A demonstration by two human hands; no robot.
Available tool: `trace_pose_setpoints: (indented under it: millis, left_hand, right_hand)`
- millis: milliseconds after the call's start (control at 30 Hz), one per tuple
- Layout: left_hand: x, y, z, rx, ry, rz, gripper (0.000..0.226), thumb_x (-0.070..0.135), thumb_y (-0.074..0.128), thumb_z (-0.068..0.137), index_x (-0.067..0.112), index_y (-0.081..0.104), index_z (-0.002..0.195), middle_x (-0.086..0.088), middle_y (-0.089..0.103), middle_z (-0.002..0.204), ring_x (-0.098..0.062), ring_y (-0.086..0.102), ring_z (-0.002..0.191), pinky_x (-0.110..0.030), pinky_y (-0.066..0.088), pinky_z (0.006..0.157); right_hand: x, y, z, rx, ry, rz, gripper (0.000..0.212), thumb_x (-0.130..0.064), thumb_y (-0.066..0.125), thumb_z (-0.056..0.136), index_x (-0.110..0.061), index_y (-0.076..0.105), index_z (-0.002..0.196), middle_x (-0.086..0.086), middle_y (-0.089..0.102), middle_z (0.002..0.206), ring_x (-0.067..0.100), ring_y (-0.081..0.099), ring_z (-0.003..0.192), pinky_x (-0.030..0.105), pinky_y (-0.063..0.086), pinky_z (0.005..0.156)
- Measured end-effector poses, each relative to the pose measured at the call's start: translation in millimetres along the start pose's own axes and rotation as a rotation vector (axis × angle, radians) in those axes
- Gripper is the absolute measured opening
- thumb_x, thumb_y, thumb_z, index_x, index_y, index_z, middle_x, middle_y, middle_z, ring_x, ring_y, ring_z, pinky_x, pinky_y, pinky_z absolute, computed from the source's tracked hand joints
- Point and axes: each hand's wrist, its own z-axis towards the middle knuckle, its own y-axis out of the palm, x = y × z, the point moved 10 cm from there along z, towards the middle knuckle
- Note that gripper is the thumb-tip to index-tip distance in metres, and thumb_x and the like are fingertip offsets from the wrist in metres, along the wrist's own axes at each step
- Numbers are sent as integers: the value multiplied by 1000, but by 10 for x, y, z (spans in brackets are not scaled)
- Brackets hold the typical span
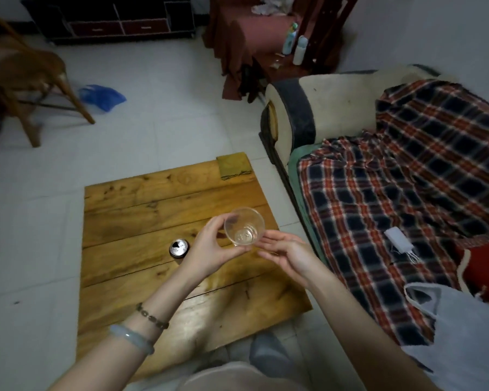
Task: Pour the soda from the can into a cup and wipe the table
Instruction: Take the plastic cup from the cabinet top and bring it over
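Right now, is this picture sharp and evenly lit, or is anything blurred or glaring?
Head view: dim overall; a pale sheen lies on the near table; the top of the can glints; the chair at the far left is smeared; the wide lens warps the corners; the cup reads fairly sharp.

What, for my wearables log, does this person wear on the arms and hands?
The left arm carries a dark beaded bracelet and a pale grey-blue bangle at the wrist. The right arm is bare; no sleeves, gloves or rings show.
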Motion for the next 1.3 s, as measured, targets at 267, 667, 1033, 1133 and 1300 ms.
trace_pose_setpoints:
  millis: [267, 667, 1033, 1133, 1300]
  left_hand:
    - [-547, 207, 240, 259, -204, -39, 67, 44, 84, 56, 48, 48, 112, 22, 55, 117, 3, 53, 110, -15, 41, 90]
    - [-1931, 625, 480, 357, -409, -125, 67, 18, 87, 61, 27, 53, 119, 9, 59, 120, -5, 56, 110, -14, 45, 88]
    - [-3162, 943, 419, 397, -546, -159, 77, 46, 83, 51, 26, 55, 119, 8, 60, 119, -6, 57, 110, -37, 49, 95]
    - [-3331, 1004, 430, 393, -547, -156, 71, 31, 88, 56, 23, 56, 119, 6, 62, 117, -7, 57, 110, -35, 47, 96]
    - [-3441, 1056, 441, 395, -540, -161, 68, 24, 89, 58, 28, 55, 117, 8, 61, 117, -5, 56, 111, -26, 46, 95]
  right_hand:
    - [-28, -108, 803, -112, 129, -259, 48, 24, 27, 83, 10, 48, 123, 26, 53, 127, 27, 51, 118, 39, 38, 105]
    - [630, -386, 1951, -162, 212, -363, 47, 24, 28, 83, -3, 51, 113, 9, 56, 106, 17, 51, 105, 33, 40, 100]
    - [1545, -663, 2809, -136, 119, -505, 49, 19, 35, 84, -18, 67, 89, -14, 71, 76, -1, 64, 79, 14, 51, 73]
    - [1650, -718, 2934, -122, 108, -539, 48, 17, 38, 85, -22, 68, 85, -15, 71, 73, -2, 64, 78, 13, 50, 73]
    - [1724, -743, 3000, -129, 101, -543, 41, 15, 48, 80, -17, 70, 92, -3, 70, 88, 5, 62, 86, 17, 49, 79]
